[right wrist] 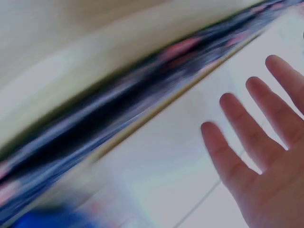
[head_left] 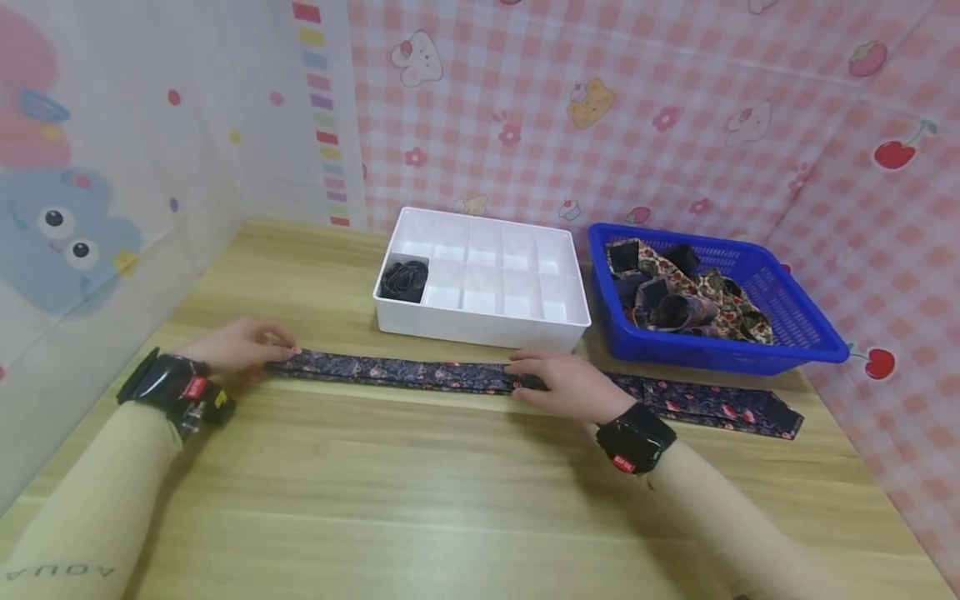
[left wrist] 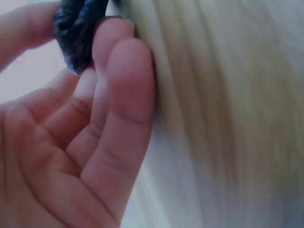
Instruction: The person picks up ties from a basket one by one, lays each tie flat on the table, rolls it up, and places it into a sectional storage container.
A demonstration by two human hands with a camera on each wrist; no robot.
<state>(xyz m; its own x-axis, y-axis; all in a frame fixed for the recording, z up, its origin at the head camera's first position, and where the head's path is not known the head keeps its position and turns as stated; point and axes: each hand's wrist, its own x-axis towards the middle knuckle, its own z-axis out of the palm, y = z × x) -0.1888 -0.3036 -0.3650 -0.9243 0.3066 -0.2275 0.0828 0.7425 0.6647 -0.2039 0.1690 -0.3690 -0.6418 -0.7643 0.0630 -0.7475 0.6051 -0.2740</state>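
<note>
"If we count down by size, what have you got?"

"One wooden table, bearing one blue basket with patterned rolls too jumbled to count, and one white tray with ten compartments."

"And the tie?"

"One, dark and flowered, stretched along the table in front of both. My left hand pinches its left end; my right hand is over its middle, four fingers spread apart, touching or not I can't tell."

"Anything smaller?"

"One dark roll, in the tray's front-left compartment."
</note>
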